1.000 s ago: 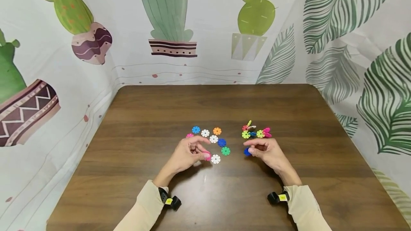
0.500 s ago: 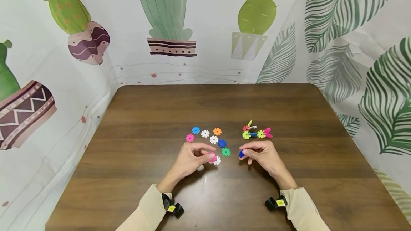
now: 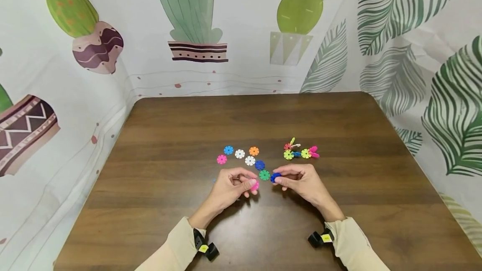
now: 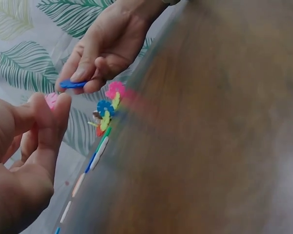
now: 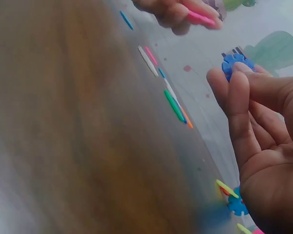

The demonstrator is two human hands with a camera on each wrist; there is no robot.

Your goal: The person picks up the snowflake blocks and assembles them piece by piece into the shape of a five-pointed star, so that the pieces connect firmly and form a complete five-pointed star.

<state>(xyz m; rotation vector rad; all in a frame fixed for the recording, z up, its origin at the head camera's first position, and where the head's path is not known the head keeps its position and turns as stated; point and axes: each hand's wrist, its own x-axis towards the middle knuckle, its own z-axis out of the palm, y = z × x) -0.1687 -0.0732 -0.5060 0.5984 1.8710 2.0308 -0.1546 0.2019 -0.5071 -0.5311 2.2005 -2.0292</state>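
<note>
Between thumb and fingers my left hand [image 3: 231,187] pinches a pink notched disc [image 3: 255,185], held up off the table. Facing it, my right hand [image 3: 305,182] pinches a dark blue notched disc [image 3: 275,177]. A small gap separates the two discs. In the right wrist view, the blue disc [image 5: 237,65] shows its slotted rim, while the pink one [image 5: 200,18] appears edge-on. A green disc [image 3: 264,175] lies flat just beyond the hands. Behind my right hand stands a joined cluster of discs, including a yellow-green disc [image 3: 288,154] and a pink disc [image 3: 313,152].
Loose discs lie flat beyond my left hand: an orange disc [image 3: 254,151], a white disc [image 3: 239,154], a light blue disc [image 3: 228,150], a pink disc and others. They rest on a brown wooden table [image 3: 180,124]. A patterned cloth [image 3: 248,53] hangs behind the table.
My right hand has lifted the blue disc and moved left. My left hand has moved right with the pink disc, so the discs are closer together. The left hand now covers a white disc.
</note>
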